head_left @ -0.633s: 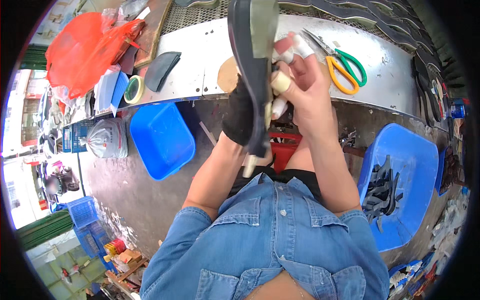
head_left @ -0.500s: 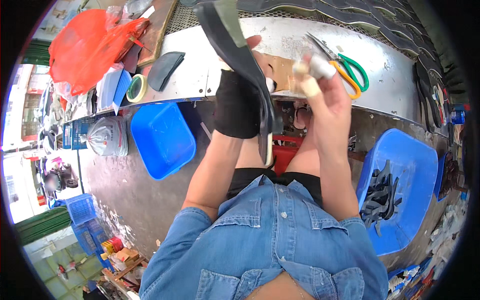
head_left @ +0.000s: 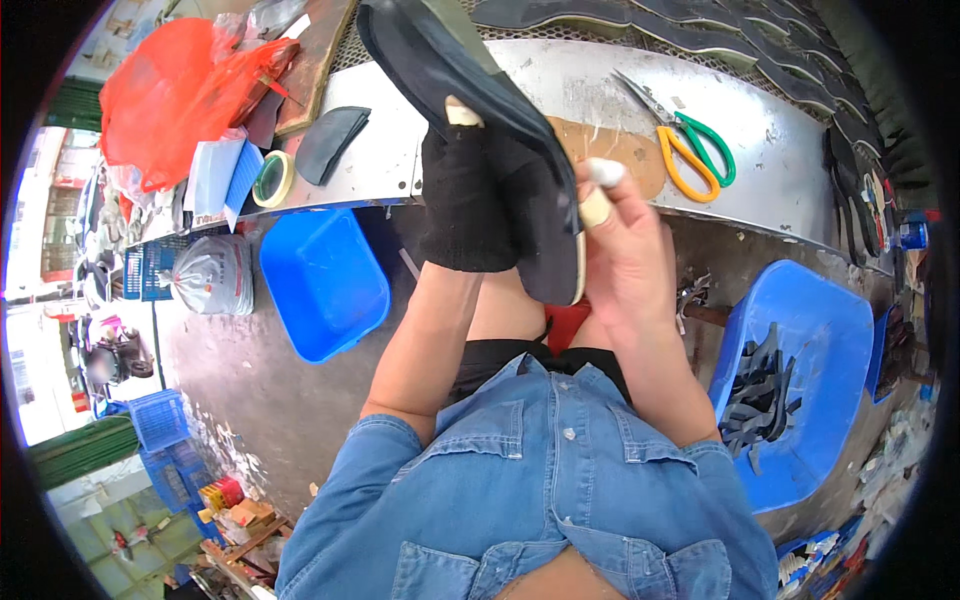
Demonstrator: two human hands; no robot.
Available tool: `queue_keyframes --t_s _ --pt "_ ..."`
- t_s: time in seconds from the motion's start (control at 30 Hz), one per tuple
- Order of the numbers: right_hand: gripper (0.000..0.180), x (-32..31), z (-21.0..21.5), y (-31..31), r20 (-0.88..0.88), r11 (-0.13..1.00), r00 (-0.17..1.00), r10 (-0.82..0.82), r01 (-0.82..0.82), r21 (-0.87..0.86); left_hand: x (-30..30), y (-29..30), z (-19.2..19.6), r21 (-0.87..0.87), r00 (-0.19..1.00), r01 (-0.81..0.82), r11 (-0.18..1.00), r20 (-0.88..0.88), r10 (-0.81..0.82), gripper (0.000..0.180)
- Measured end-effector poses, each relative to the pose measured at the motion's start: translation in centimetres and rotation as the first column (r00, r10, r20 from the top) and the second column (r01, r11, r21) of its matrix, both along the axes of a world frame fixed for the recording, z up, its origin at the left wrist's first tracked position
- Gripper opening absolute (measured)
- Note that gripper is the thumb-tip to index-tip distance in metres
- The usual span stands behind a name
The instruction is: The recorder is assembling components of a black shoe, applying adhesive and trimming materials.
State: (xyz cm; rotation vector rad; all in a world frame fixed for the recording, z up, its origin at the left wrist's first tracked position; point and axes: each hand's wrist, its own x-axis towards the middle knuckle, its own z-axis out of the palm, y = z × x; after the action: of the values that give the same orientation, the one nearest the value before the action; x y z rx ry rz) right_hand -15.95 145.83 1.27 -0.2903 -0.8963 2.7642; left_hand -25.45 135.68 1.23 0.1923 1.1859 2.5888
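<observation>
A long black shoe sole (head_left: 470, 90) with a pale edge slants from the upper left down to the middle of the view. My left hand (head_left: 470, 195), in a black fingerless glove, grips it from the left side. My right hand (head_left: 625, 250), with tape wrapped round two fingertips, rests against the sole's lower right edge. Behind my hands runs a shiny metal workbench (head_left: 760, 150) with a tan cutting pad (head_left: 625, 150) on it.
Scissors with green and yellow handles (head_left: 690, 150) lie on the bench. A tape roll (head_left: 272, 180), a dark sole piece (head_left: 330, 140) and a red plastic bag (head_left: 180, 90) sit at the left. A blue tub (head_left: 320, 285) stands below left; another blue tub (head_left: 800, 370) holds black offcuts at right. Black soles (head_left: 700, 12) line the far edge.
The sole has swung from upright to slanting up-left. My left hand has turned with it, and my right hand has dropped lower along its right edge.
</observation>
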Motion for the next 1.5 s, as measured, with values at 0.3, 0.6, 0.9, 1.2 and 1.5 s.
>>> queue_keyframes --t_s 0.3,0.6,0.9,1.2,1.5 --pt "0.015 0.1 1.7 3.3 0.005 0.609 0.998 -0.063 0.035 0.792 1.0 1.1 2.6 -0.200 0.956 -0.270 0.942 -0.168 0.239 0.032" --pt "0.014 -1.6 0.9 4.2 0.021 0.599 0.997 -0.076 0.029 0.800 1.5 2.1 1.9 -0.230 0.970 -0.212 0.950 -0.165 0.176 0.028" --pt "0.013 -1.4 -1.3 5.4 0.064 0.740 0.990 -0.129 0.053 0.671 -0.1 -1.5 1.8 -0.154 0.968 0.249 0.956 0.070 -0.241 0.036" --pt "0.013 -1.4 -1.9 5.3 -0.046 0.729 0.963 -0.265 0.231 0.644 1.5 -1.2 2.4 -0.601 0.976 0.143 0.787 -0.049 -0.214 0.031" --pt "0.009 -0.3 -2.8 5.3 -0.016 0.695 0.970 -0.242 0.185 0.695 0.5 -1.5 1.0 -0.870 0.800 0.022 0.492 -0.280 -0.531 0.023"
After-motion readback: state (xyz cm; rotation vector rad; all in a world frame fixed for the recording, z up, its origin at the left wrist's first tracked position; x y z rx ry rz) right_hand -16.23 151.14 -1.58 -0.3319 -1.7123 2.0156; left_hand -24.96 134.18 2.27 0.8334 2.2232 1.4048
